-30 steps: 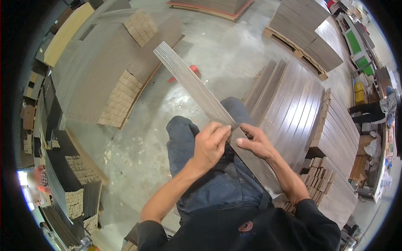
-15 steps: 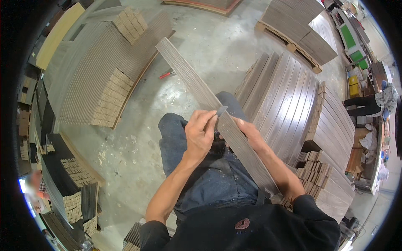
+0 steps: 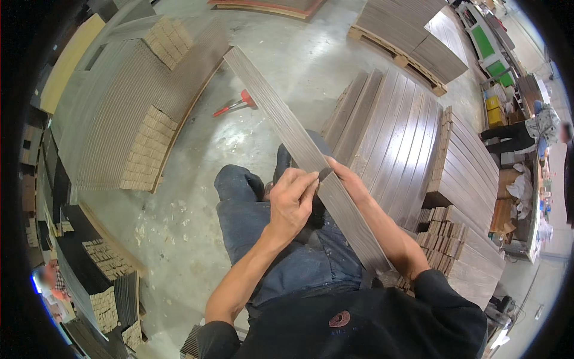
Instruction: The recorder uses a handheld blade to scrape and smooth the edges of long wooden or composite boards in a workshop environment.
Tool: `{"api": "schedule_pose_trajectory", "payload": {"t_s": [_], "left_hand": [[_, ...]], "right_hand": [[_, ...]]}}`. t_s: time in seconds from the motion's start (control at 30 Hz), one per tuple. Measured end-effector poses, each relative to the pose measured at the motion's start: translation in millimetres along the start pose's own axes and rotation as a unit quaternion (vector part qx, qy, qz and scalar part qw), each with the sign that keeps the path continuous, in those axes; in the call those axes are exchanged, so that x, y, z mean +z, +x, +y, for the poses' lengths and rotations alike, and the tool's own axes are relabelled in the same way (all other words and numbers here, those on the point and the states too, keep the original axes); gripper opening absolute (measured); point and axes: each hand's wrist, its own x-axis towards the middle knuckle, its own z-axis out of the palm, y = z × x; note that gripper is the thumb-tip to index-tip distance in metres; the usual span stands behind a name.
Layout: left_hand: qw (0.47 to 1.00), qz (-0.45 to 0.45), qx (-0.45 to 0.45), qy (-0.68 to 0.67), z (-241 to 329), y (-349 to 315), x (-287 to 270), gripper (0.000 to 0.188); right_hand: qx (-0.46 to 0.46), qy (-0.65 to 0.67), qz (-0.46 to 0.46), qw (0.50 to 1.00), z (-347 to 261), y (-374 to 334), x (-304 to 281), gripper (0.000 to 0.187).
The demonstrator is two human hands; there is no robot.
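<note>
A long, narrow grey-brown wood-grain plank (image 3: 272, 105) slants across my lap, its far end over the floor and its near end by my waist. My right hand (image 3: 350, 181) grips the plank's right edge near the middle, with the fingers partly hidden beneath it. Between the fingertips and thumb of my left hand (image 3: 294, 198) is a small, thin dark flat piece (image 3: 325, 174), pressed onto the plank's face. I cannot make out whether that piece is a blade or a scrap of sheet.
A red-handled tool (image 3: 222, 111) lies on the concrete floor beyond my knees. Slatted stacks (image 3: 95, 119) stand left; stacked planks (image 3: 394, 131) are close on the right, with short pieces (image 3: 442, 242) nearby. A loaded pallet (image 3: 397, 57) stands farther off. Another person (image 3: 526, 134) is at the far right.
My left hand and the small dark piece have moved slightly nearer and to the right along the plank. My right hand has shifted up beside it. The view has turned slightly, showing more of the red-handled tool.
</note>
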Motion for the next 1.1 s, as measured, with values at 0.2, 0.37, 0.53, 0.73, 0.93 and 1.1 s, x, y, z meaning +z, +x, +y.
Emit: {"api": "schedule_pose_trajectory", "payload": {"t_s": [0.2,0.37,0.53,0.73,0.93,1.1], "left_hand": [[0.997,-0.023,0.076,-0.010,12,-5,15,0.019],[0.996,-0.045,0.081,-0.014,20,-10,22,0.020],[0.992,-0.056,0.109,-0.012,32,-13,28,0.024],[0.962,-0.193,0.189,-0.036,54,-52,44,0.028],[0.969,-0.182,0.140,-0.095,60,-45,26,0.013],[0.926,-0.077,-0.261,-0.261,41,-47,1,0.006]], "right_hand": [[-0.064,-0.021,-0.039,0.997,-4,20,1,0.050],[-0.055,-0.044,-0.054,0.996,-20,33,-2,0.053],[-0.088,-0.070,-0.014,0.994,-41,44,14,0.051],[-0.110,-0.054,0.018,0.992,-75,62,5,0.051],[-0.178,-0.052,0.014,0.983,-103,64,8,0.051],[-0.279,-0.120,0.083,0.949,-102,46,14,0.052]]}}
